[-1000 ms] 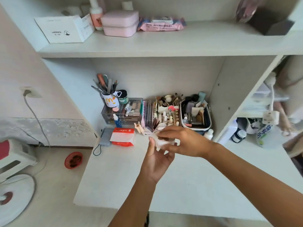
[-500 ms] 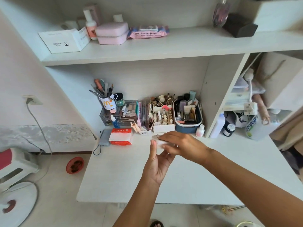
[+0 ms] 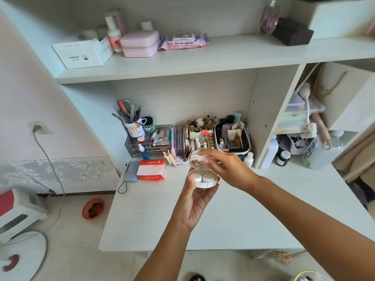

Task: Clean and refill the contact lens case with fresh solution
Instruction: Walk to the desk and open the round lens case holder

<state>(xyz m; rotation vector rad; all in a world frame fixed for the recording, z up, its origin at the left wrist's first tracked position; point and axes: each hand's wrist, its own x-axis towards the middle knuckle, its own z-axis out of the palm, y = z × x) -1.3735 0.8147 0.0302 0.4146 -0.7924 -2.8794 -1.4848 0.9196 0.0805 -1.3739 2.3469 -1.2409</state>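
A round white contact lens case (image 3: 203,180) rests in the fingers of my left hand (image 3: 193,201), above the white desk (image 3: 233,218). Its hinged lid (image 3: 196,161) stands tipped open at the back. Inside, two small round white caps sit side by side. My right hand (image 3: 227,166) reaches in from the right and pinches the raised lid. Two white bottles (image 3: 271,152) (image 3: 248,159) stand at the right, beside the shelf divider; their labels cannot be read.
Makeup organisers (image 3: 203,138) and a dark bin (image 3: 233,138) crowd the back of the desk. A red-and-white packet (image 3: 151,169) and a grey pouch (image 3: 130,172) lie at back left. Bottles and a plug on a cord fill the right-hand nook. A shelf runs overhead.
The case was closed between both hands; now its lid is lifted and the two inner caps show. The view has tilted down slightly.
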